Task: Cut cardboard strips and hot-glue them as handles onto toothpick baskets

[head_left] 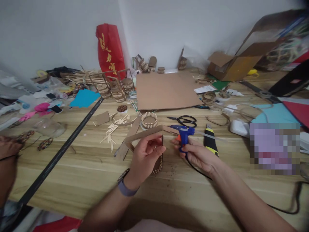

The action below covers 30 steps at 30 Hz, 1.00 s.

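Note:
My left hand point(146, 156), with a watch on its wrist, pinches an upright cardboard strip. That strip belongs to a bent cardboard frame point(145, 132), which rises over a small stick-walled bucket point(158, 166) partly hidden behind the hand. My right hand point(196, 156) grips a blue hot glue gun point(184, 133). The gun's nozzle points left, near or touching the frame's right end; I cannot tell which. A clear glue stick point(209, 135) juts from the gun's back. Just beyond the frame stands a ring of short sticks point(149, 120).
Black scissors point(184, 120) and a yellow-black utility knife point(210, 140) lie near the gun. Loose sticks point(118, 127) are scattered to the left. Farther back are a cardboard sheet point(167, 91) and finished little buckets point(118, 95). Another person's hand point(9, 146) rests at far left.

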Available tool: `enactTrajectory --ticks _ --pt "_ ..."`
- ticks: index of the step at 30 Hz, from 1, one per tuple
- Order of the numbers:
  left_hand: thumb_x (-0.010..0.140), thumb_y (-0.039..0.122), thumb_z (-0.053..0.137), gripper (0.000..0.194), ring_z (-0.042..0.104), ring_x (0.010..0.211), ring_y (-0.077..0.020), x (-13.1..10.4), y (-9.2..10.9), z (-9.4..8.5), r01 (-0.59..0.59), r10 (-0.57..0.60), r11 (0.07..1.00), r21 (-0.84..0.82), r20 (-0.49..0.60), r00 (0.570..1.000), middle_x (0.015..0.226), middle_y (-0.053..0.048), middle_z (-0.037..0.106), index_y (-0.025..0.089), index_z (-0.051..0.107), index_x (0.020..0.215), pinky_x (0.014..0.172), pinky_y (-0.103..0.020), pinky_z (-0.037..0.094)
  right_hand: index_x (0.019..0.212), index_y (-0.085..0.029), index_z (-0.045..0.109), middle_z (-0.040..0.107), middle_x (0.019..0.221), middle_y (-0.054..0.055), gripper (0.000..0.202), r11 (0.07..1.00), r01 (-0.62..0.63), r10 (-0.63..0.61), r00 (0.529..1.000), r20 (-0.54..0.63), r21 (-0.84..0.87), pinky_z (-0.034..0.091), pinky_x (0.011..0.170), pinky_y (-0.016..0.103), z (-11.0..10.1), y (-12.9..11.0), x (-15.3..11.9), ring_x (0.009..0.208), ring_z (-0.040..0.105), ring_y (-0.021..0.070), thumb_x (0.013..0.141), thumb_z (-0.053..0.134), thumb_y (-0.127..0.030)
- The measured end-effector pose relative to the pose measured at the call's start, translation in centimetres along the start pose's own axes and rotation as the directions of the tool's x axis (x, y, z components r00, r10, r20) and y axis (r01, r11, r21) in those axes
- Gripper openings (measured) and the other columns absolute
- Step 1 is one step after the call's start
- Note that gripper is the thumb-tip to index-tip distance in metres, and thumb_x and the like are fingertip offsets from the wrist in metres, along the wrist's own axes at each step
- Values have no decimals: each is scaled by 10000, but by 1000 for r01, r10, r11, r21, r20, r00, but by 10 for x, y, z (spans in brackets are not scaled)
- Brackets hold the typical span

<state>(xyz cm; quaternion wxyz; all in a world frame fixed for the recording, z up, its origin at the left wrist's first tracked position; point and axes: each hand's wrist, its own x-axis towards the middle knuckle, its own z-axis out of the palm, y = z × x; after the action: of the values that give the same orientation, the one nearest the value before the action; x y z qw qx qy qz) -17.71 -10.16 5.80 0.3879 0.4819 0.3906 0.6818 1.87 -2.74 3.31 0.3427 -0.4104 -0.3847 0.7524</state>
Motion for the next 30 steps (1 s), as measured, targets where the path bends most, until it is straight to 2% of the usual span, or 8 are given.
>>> enactTrajectory --ticks 5,10,11,13,15,17,20,30 --pt "792 231 841 288 698 871 -139 0 -3 1 31 -30 999 -43 22 999 930 -12 737 225 735 1059 806 -264 587 839 -217 680 741 835 22 206 968 57 -72 996 -54 -244 562 612 283 1 1 18 755 704 179 641 721 -176" --pt "797 264 836 298 693 884 -155 -3 -8 4 71 -70 997 -25 16 997 947 -31 736 206 744 1074 800 -273 580 718 -228 725 700 717 18 52 831 216 -312 944 -106 -513 469 558 268 0 -35 2 642 592 165 726 773 -244" --pt "800 266 833 299 690 882 -155 -3 -9 4 75 -75 997 -16 21 997 952 -31 735 209 743 1079 793 -272 576 781 -244 753 729 811 31 46 784 273 -404 906 -125 -558 483 605 282 3 -45 -8 703 613 179 756 776 -275" --pt "807 271 832 293 685 872 -152 -3 -9 4 73 -73 997 -4 28 997 952 -25 731 220 741 1081 779 -268 569 941 -282 788 763 972 54 155 481 432 -688 725 -23 -763 517 717 338 15 -64 -31 829 674 225 864 710 -391" --pt "808 290 839 287 679 861 -151 -3 -9 5 49 -49 999 -10 32 998 934 -16 724 231 737 1071 773 -271 563 1025 -304 784 770 1010 56 190 239 551 -776 603 184 -800 526 796 367 29 -76 -51 904 696 242 912 679 -415" --pt "811 321 843 284 673 855 -151 -2 -9 6 13 -12 1000 -24 28 1000 915 -12 715 237 733 1059 782 -278 559 1076 -320 778 777 1022 50 194 97 620 -768 544 338 -778 536 831 374 42 -80 -61 940 708 245 912 703 -391" --pt "819 357 839 277 665 856 -147 -2 -8 7 -24 25 999 -25 23 999 911 -9 708 241 730 1045 805 -286 554 1098 -314 774 784 1046 54 194 40 661 -739 525 423 -749 554 864 382 52 -78 -61 976 717 248 934 682 -363" --pt "841 327 825 255 661 840 -132 -1 -9 6 -87 88 996 -20 41 995 924 -4 715 242 727 1061 778 -264 549 1086 -321 776 777 930 40 208 50 669 -714 543 442 -742 560 735 340 63 -84 -59 817 704 213 928 642 -310"
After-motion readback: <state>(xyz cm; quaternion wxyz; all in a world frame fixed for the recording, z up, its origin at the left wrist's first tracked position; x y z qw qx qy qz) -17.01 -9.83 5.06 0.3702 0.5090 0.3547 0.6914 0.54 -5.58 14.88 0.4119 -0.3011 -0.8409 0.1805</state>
